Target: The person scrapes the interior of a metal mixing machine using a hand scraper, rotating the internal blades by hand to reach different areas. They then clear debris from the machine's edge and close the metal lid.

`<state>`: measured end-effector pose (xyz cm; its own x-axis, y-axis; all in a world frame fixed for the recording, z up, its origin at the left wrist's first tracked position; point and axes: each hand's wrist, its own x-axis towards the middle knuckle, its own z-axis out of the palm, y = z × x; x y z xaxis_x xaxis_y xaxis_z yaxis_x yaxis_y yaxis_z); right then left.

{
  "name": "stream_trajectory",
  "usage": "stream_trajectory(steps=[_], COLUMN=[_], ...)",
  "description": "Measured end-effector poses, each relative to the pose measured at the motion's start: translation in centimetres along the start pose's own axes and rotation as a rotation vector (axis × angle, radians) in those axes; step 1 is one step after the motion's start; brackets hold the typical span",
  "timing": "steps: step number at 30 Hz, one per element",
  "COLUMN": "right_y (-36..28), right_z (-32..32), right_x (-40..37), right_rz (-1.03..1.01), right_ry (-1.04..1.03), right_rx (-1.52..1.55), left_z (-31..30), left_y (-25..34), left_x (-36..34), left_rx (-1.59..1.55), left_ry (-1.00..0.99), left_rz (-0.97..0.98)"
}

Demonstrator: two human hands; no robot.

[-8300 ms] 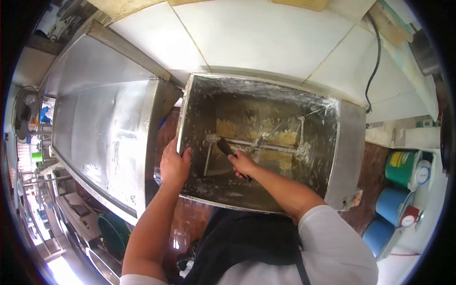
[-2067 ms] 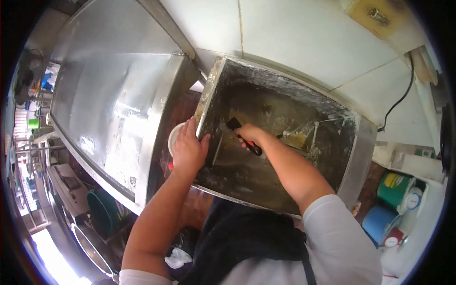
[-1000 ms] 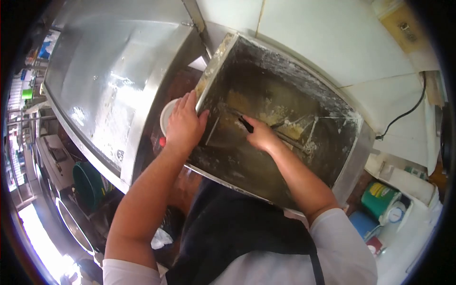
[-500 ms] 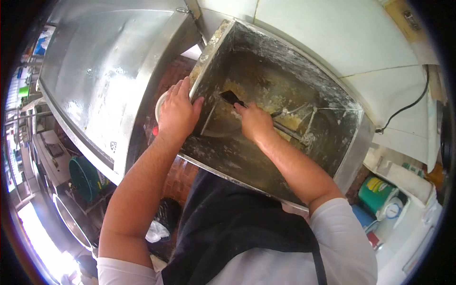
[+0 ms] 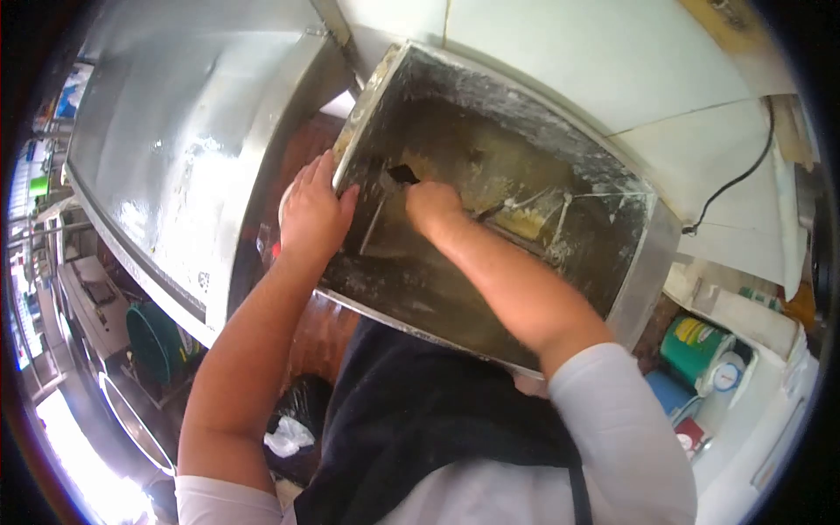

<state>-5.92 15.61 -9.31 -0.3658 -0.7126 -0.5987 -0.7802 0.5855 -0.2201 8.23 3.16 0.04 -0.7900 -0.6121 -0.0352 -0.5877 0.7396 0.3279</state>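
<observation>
A deep metal tank (image 5: 646,262) with dirty inner walls lies before me, shallow murky liquid and pale yellowish residue (image 5: 525,220) in its bottom. Inside it, my right hand (image 5: 435,208) is closed round the handle of a black scraper (image 5: 402,174). The dark blade points to the tank's left wall, and my fist hides most of the handle. My left hand (image 5: 312,210) lies over the left rim, fingers stretched out and thumb apart. The edge of a white round object shows behind that hand. Thin metal rods (image 5: 564,219) cross the tank's floor beside my right forearm.
A wet stainless steel counter (image 5: 188,114) stands to the left. White tiles (image 5: 560,52) rise behind the tank, with a black cable (image 5: 739,179) at the right. Green containers (image 5: 691,346) sit at lower right, a black bag (image 5: 306,402) on the floor at lower left.
My right hand and the scraper have moved left, closer to the tank's left wall. My left hand stays at the rim, while the whole view has shifted slightly.
</observation>
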Motion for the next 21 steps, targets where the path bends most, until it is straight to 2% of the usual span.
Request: stream_trajectory(steps=[2,4,6,9,13,21], right_y=[-0.3,0.8,1.6,1.4,0.4,0.1], right_z=[0.6,-0.6,-0.8,-1.6,-1.3,-0.7], right_x=[0.0,-2.1,-3.9,-5.3,-4.7,-5.0], right_rz=[0.011,-0.008,0.001,-0.032,-0.030,-0.025], right_ry=[0.176,0.132,0.174,0.170,0.109,0.138], right_rx=[0.098,0.156,0.199,0.119,0.040,0.031], left_z=[-0.2,0.0,0.0,0.0,0.1,-0.5], left_y=[0.1,-0.1,0.0,-0.1,0.0,0.2], left_x=[0.3,-0.1,-0.1,-0.1,-0.1,-0.2], left_rx=[0.006,-0.004,-0.007,-0.005,0.020,-0.026], left_ry=[0.011,0.004,-0.009,0.010,0.038,-0.010], left_rz=[0.019,0.014,0.001,-0.004,0.018,-0.010])
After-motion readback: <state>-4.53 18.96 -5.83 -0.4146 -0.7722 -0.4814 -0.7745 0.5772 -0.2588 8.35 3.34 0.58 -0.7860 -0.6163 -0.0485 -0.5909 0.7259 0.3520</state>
